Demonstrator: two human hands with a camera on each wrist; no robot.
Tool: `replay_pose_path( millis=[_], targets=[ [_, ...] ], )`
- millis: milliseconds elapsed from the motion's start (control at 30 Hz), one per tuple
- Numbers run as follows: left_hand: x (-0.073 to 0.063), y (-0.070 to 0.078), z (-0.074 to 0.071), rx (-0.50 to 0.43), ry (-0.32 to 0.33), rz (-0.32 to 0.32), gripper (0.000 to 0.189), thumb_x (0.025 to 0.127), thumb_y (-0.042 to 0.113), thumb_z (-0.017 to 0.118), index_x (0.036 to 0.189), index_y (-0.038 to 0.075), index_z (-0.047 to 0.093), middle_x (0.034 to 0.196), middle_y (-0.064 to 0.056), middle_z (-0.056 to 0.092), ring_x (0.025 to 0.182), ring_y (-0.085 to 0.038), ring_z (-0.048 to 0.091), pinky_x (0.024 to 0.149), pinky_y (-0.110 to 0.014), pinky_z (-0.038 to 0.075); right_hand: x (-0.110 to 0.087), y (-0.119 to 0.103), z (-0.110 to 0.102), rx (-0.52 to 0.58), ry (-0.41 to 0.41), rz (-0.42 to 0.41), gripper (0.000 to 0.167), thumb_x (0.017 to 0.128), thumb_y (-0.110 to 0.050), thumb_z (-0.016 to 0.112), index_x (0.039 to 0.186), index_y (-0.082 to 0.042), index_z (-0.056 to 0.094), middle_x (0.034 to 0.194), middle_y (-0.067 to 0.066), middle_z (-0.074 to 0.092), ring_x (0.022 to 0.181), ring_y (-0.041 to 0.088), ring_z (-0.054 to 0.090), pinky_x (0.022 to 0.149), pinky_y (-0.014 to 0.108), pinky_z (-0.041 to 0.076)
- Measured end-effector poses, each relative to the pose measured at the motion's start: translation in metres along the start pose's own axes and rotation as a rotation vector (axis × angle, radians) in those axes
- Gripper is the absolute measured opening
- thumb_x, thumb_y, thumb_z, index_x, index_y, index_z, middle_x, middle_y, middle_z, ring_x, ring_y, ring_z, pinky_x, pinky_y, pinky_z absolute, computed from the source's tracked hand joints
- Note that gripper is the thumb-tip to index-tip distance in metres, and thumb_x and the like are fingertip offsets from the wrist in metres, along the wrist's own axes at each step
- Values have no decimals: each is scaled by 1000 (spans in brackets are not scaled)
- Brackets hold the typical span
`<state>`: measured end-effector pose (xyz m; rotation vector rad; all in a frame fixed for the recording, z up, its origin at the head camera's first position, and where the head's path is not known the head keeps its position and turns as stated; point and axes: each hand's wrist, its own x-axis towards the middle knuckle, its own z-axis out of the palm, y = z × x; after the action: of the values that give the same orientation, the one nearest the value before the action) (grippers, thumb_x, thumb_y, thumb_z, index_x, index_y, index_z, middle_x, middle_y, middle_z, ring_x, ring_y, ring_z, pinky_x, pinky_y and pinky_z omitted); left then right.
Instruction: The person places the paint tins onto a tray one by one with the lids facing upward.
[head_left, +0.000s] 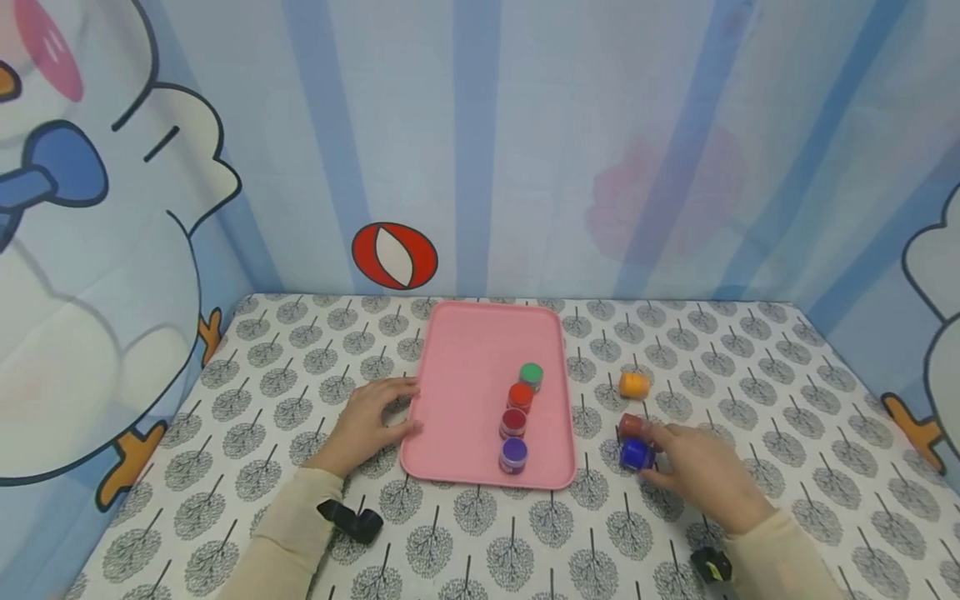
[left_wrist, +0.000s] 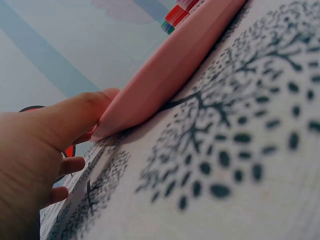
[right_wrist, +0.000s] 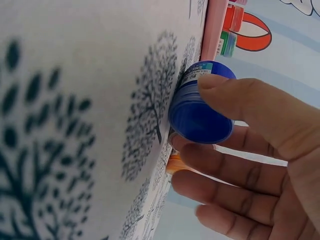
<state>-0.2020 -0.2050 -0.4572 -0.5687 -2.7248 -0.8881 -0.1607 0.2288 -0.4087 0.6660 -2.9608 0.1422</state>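
My right hand (head_left: 705,471) pinches a blue paint jar (right_wrist: 202,120), which lies tipped over on the cloth, with the thumb across its side. Its fingers pass close to a reddish-brown jar (head_left: 633,426) just behind the blue one; whether they touch it I cannot tell. At the left rim of a pink tray (head_left: 468,350), my left hand (head_left: 367,423) rests its thumb and forefinger against the edge. Along the tray's right half stand a green-lidded jar (head_left: 531,375), a red one (head_left: 520,396), a dark red one (head_left: 513,422) and a purple one (head_left: 513,454), roughly in a line.
An orange jar (head_left: 634,385) lies on the cloth beyond the reddish-brown one, right of the tray. White cloth (head_left: 300,417) printed with dark trees covers the table. A striped curtain (head_left: 525,167) with cartoon figures rises behind and at both sides.
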Motion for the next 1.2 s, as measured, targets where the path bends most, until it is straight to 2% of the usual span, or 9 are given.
replay_pose_path(
  millis=[167,300,600,833,1000,1200],
  targets=[
    [1,1,1,-9,-13,-19,51,79,29,77,124,10,63,138,-7,57,130,-32,49,113,-58,30,-1,-1,-1,30,-41,10,53,72,-33,81,117,-10,63,85,3,74,63,12,64,58,32,55],
    [1,2,0,-9,-25,-27,51,79,30,77,124,11,62,139,-6,56,131,-32,48,114,-58,29,-2,0,-1,37,-58,17,47,73,-31,80,112,-9,63,83,3,74,59,9,61,52,27,52],
    [1,3,-2,-8,-26,-21,51,80,30,76,124,10,62,139,-7,57,131,-32,49,113,-58,30,-3,0,-4,67,-38,-1,39,73,-29,80,105,-12,65,88,2,73,72,14,66,62,33,57],
    [1,0,-1,-11,-24,-23,50,80,30,76,125,11,62,139,-6,56,131,-32,48,113,-59,30,-4,1,-5,55,27,-55,51,73,-29,80,118,-11,64,91,4,72,73,16,67,66,37,58],
    [1,-1,0,-13,-25,-24,51,81,31,76,125,11,62,139,-6,56,131,-32,48,113,-59,30,-4,0,-7,54,26,-48,46,72,-28,81,112,-10,65,92,4,71,76,17,66,69,39,58],
    [1,0,1,-12,-23,-26,51,80,30,76,125,10,62,139,-6,56,131,-32,49,113,-59,30,-2,-2,-11,39,29,-60,41,70,-26,82,105,-12,67,87,-3,65,73,9,60,64,31,56]
  ],
)
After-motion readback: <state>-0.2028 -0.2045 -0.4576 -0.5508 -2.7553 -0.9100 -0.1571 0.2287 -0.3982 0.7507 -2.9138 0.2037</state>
